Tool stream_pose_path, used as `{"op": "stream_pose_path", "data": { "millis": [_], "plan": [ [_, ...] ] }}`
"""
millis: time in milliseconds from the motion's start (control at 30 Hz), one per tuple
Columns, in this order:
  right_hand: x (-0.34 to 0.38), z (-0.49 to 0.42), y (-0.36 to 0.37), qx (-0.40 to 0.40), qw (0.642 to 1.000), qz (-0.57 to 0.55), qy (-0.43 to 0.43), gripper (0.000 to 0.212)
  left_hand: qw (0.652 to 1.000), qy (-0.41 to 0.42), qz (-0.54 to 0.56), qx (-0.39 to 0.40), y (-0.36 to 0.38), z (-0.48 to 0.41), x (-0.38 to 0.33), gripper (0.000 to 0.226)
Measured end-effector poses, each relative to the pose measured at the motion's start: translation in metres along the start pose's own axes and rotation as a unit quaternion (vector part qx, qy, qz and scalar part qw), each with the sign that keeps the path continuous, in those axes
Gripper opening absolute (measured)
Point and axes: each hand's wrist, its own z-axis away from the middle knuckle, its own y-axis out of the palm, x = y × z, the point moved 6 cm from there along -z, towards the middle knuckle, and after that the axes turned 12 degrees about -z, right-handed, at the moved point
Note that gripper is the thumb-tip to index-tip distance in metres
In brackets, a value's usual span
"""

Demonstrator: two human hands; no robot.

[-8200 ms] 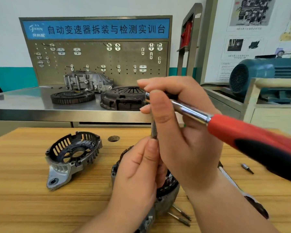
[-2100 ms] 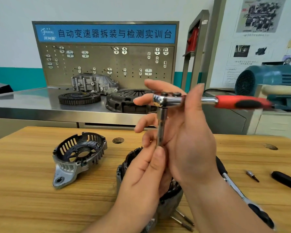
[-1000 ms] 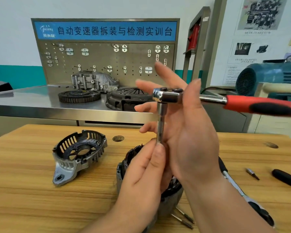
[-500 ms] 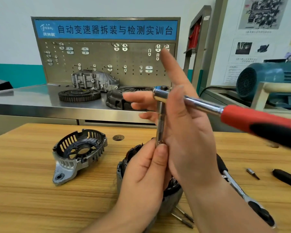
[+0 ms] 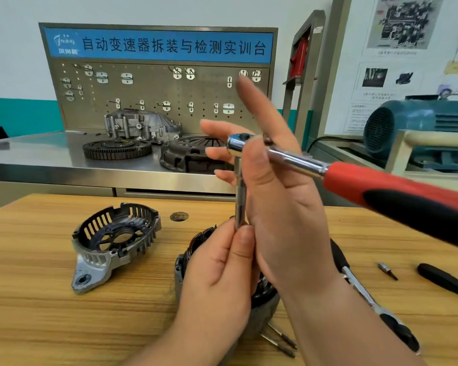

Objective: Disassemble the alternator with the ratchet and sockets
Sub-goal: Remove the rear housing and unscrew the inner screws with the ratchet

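Note:
A ratchet (image 5: 296, 161) with a red and black handle points toward me and to the right. A long steel extension (image 5: 240, 199) drops from its head into the alternator body (image 5: 193, 249), which stands on the wooden table (image 5: 37, 299) mostly hidden behind my hands. My right hand (image 5: 280, 207) cups the ratchet head, thumb over the shaft, index and middle fingers stretched up. My left hand (image 5: 220, 270) pinches the extension's lower end between thumb and fingers. The removed end cover (image 5: 111, 241) lies to the left.
A second ratchet (image 5: 376, 310) lies on the table at right, with a small bit (image 5: 386, 270) and a black handle (image 5: 444, 283) beyond it. Long bolts (image 5: 280, 342) rest by the alternator. A steel bench (image 5: 50, 157) behind holds a flywheel, clutch cover and housing.
Over the last second the red handle has swung from pointing right toward me and lower. My right index finger has lifted. My left hand keeps its pinch on the extension.

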Motion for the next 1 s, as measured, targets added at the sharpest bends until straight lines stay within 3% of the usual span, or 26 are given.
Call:
{"op": "stream_pose_path", "data": {
  "millis": [133, 267, 367, 467, 500, 567, 600, 633, 667, 700, 733, 767, 800, 833, 867, 1000],
  "plan": [
    [0.001, -0.004, 0.003, 0.010, 0.998, -0.054, 0.026, 0.032, 1.000, 0.023, -0.003, 0.015, 0.001, 0.000, -0.007, 0.031],
    [-0.009, -0.005, -0.003, 0.027, 0.988, -0.124, 0.087, 0.056, 0.996, 0.055, 0.015, 0.062, 0.003, 0.001, -0.014, 0.036],
    [-0.012, -0.003, 0.000, 0.051, 0.979, -0.155, 0.118, 0.058, 0.994, 0.072, 0.019, 0.081, 0.006, 0.002, -0.016, 0.030],
    [-0.005, -0.009, -0.007, 0.012, 0.993, -0.066, 0.102, 0.058, 0.997, 0.060, 0.002, 0.044, 0.001, 0.001, -0.010, 0.026],
    [0.006, -0.005, -0.001, 0.095, 0.991, 0.036, 0.089, 0.073, 0.998, 0.052, -0.010, 0.034, 0.000, 0.001, -0.007, 0.029],
    [-0.008, 0.014, 0.000, 0.143, 0.951, 0.194, 0.193, 0.150, 0.998, 0.047, -0.039, 0.023, 0.000, 0.001, -0.005, 0.030],
    [-0.006, 0.014, 0.006, 0.162, 0.950, 0.180, 0.197, 0.169, 0.997, 0.049, -0.053, 0.019, 0.000, 0.001, -0.005, 0.027],
    [0.001, 0.016, 0.000, 0.129, 0.974, 0.113, 0.147, 0.086, 0.997, 0.049, -0.063, 0.015, -0.001, 0.000, -0.005, 0.025],
    [0.003, 0.017, 0.015, 0.147, 0.979, 0.102, 0.098, 0.094, 0.997, 0.047, -0.064, 0.012, -0.002, 0.000, -0.005, 0.027],
    [-0.002, 0.010, 0.005, 0.109, 0.982, 0.119, 0.096, 0.066, 0.998, 0.041, -0.050, 0.014, -0.002, 0.000, -0.004, 0.030],
    [-0.012, 0.004, 0.013, 0.112, 0.979, 0.113, 0.125, 0.134, 0.999, 0.033, -0.030, 0.019, -0.002, 0.000, -0.003, 0.032],
    [-0.006, 0.004, 0.006, 0.085, 0.991, 0.067, 0.083, 0.080, 0.999, 0.032, -0.012, 0.027, -0.001, 0.001, -0.003, 0.033],
    [-0.011, -0.005, 0.004, 0.063, 0.995, -0.044, 0.071, 0.067, 0.998, 0.043, -0.002, 0.035, 0.000, 0.001, -0.005, 0.034],
    [-0.007, -0.002, -0.004, 0.024, 0.993, -0.075, 0.084, 0.060, 0.997, 0.059, 0.003, 0.046, 0.001, 0.003, -0.009, 0.034],
    [-0.008, -0.005, 0.001, 0.054, 0.980, -0.167, 0.097, 0.059, 0.996, 0.073, 0.006, 0.057, 0.003, 0.004, -0.011, 0.034],
    [-0.006, -0.002, 0.000, 0.035, 0.983, -0.160, 0.078, 0.055, 0.995, 0.077, 0.004, 0.060, 0.005, 0.003, -0.009, 0.035]
  ]
}}
